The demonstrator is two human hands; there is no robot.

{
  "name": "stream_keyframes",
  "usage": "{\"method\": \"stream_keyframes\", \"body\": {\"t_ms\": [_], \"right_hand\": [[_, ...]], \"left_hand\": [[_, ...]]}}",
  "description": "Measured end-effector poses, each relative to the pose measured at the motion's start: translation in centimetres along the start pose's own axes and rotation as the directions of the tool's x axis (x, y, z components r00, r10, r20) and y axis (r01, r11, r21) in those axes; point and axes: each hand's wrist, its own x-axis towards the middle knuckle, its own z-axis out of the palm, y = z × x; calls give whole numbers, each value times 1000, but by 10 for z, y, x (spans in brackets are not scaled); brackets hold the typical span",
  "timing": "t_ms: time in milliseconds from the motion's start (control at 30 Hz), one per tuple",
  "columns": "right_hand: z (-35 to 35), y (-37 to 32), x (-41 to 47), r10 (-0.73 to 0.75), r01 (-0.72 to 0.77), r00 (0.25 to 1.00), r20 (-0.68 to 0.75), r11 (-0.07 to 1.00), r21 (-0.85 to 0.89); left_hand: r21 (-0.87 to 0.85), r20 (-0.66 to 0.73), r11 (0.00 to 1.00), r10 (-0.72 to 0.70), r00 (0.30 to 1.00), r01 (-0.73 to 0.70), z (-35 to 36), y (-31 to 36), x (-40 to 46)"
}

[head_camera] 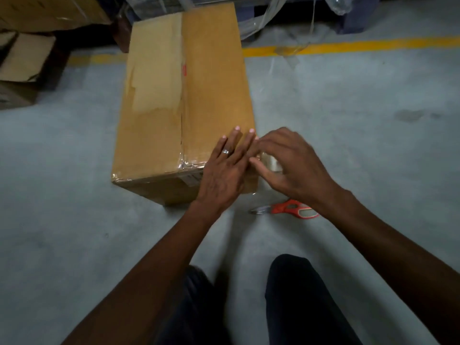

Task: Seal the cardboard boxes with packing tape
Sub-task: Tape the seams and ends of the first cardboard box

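Brown corrugated card was under your left hand (225, 170): the long cardboard box (184, 100) lay on the grey concrete floor (348, 120), running from the upper middle of the frame down to the centre, its two top flaps closed along a centre seam. Your left hand lay flat on the box's near right corner, fingers straight and slightly spread, pressing the surface, a silver ring (225, 152) on one finger. A band of clear glossy packing tape (191, 164) ran across the near edge of the box, wrinkled at the seam, and passed under that hand.

Your right hand (286, 165) was just beside the left, at the box's right edge. Its fingers were curled loosely with the thumb reaching toward the left hand; something pale and shiny, perhaps tape, showed beneath them, but motion blur hid whether you pinched it, so I cannot tell its grip.

Orange-handled scissors (286, 209) lay on the floor just below your right wrist, near the box's near corner, partly hidden by the wrist. Other cardboard boxes (25, 58) stood in the upper left. A yellow painted floor line (348, 47) crossed the upper right, with clear plastic wrap (278, 18) above it. Your dark-trousered knees (293, 282) filled the bottom centre.
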Motion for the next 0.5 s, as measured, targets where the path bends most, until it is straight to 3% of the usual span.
{"method": "stream_keyframes", "body": {"t_ms": [233, 500], "right_hand": [[52, -22, 36, -99, 79, 980, 172, 990, 117], [99, -52, 64, -229, 193, 960, 163, 959, 209]], "left_hand": [[23, 68, 998, -59, 996, 57, -23, -75, -59], [-32, 123, 996, -75, 990, 80, -46, -135, -104]]}}
